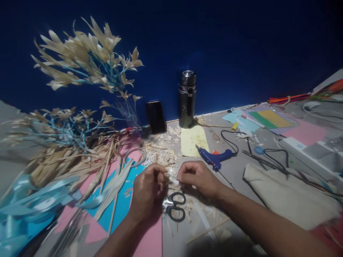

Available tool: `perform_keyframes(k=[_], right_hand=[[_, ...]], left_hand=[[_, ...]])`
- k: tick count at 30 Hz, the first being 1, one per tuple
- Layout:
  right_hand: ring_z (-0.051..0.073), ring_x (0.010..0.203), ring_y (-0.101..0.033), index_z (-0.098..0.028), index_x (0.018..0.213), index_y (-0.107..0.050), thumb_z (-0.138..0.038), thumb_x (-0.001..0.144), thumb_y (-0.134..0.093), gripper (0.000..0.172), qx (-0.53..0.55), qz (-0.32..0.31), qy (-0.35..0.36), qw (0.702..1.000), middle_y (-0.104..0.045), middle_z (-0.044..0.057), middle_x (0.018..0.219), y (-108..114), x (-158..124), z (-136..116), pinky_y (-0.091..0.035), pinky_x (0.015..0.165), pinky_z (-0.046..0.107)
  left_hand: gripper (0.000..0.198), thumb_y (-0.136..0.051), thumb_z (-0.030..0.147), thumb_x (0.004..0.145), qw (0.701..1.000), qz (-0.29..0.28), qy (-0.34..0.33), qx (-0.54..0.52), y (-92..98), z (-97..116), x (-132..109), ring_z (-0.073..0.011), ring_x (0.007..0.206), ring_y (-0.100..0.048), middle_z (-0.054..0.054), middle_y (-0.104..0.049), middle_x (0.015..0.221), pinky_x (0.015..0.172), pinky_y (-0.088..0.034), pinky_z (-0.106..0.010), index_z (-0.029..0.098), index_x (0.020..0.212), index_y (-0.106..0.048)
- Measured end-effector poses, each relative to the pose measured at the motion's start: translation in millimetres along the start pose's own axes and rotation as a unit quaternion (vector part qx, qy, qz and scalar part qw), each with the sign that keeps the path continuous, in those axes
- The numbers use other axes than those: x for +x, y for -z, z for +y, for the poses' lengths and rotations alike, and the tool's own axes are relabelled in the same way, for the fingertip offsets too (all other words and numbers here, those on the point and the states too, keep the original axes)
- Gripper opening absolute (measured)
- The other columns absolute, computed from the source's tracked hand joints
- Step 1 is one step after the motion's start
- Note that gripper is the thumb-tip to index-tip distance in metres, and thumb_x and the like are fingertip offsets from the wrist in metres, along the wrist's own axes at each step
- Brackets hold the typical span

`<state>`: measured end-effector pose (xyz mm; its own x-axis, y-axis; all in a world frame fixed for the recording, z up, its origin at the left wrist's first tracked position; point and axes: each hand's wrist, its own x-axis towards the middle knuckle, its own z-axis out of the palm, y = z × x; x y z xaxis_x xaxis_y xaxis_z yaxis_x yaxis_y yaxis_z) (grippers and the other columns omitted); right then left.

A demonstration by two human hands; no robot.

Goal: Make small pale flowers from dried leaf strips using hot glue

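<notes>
My left hand (149, 191) and my right hand (197, 177) are close together over the middle of the table, fingers pinched. Between their fingertips runs a small, pale, shiny strip (173, 179); its exact kind is too blurred to tell. Just below the hands lie scissors (177, 207) with black handles, their blades partly hidden by my left hand. A blue hot glue gun (215, 157) rests beyond my right hand, beside a yellow paper (193, 141). Scraps of dried husk (160, 151) are scattered around the hands.
A dark flask (187, 101) and a phone (156, 117) stand by the blue wall. Dried-husk flowers (88, 60) with light blue stems rise at the left, above light blue ribbon (34, 203) and pink and blue sheets. A folded beige cloth (289, 196) lies right.
</notes>
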<state>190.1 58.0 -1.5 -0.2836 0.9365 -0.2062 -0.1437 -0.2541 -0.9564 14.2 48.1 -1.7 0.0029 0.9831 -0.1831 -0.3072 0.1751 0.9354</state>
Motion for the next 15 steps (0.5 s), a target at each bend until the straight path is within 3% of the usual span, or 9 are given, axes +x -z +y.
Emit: perform_keyframes(k=[2, 4, 11, 15], right_hand=[[0.009, 0.049, -0.044, -0.017, 0.066, -0.066, -0.029, 0.067, -0.074, 0.014, 0.065, 0.001, -0.017, 0.998, -0.062, -0.001, 0.059, 0.5, 3.4, 0.8, -0.036, 0.050, 0.024], [0.009, 0.048, -0.044, -0.016, 0.066, -0.067, -0.031, 0.066, -0.077, 0.018, 0.090, -0.008, -0.016, 0.996, -0.064, 0.000, 0.060, 0.4, 5.8, 2.2, -0.035, 0.049, 0.023], [0.007, 0.047, -0.039, -0.016, 0.063, -0.064, -0.035, 0.066, -0.081, 0.026, 0.095, -0.023, -0.030, 0.995, -0.058, -0.003, 0.052, -5.2, 5.9, 8.9, -0.025, 0.049, 0.023], [0.007, 0.047, -0.039, -0.015, 0.064, -0.064, -0.034, 0.066, -0.080, 0.024, 0.107, -0.027, -0.032, 0.993, -0.057, -0.003, 0.052, -6.3, 6.8, 11.3, -0.024, 0.049, 0.023]], left_hand=[[0.041, -0.079, 0.049, 0.077, 0.997, -0.049, 0.040, -0.054, -0.3, -1.4, 0.0, -0.0098, 0.056, -0.043, 0.001, -0.054, 0.082, 0.049, -0.032, -0.024, 0.024, 0.110, -0.076], [0.059, -0.089, 0.036, 0.069, 0.995, -0.082, 0.048, -0.032, -1.1, -4.4, 0.1, -0.0095, 0.061, -0.048, 0.000, -0.057, 0.090, 0.053, -0.037, -0.024, 0.026, 0.125, -0.072], [0.047, -0.078, 0.050, 0.081, 0.999, -0.024, 0.033, 0.007, -11.8, -17.2, -1.3, -0.0092, 0.056, -0.045, 0.001, -0.051, 0.067, 0.052, -0.034, -0.022, 0.015, 0.112, -0.079], [0.039, -0.079, 0.046, 0.081, 0.999, -0.023, 0.032, -0.016, -13.9, -15.8, 1.5, -0.0064, 0.048, -0.038, 0.007, -0.040, 0.053, 0.049, -0.029, -0.020, 0.013, 0.101, -0.080]])
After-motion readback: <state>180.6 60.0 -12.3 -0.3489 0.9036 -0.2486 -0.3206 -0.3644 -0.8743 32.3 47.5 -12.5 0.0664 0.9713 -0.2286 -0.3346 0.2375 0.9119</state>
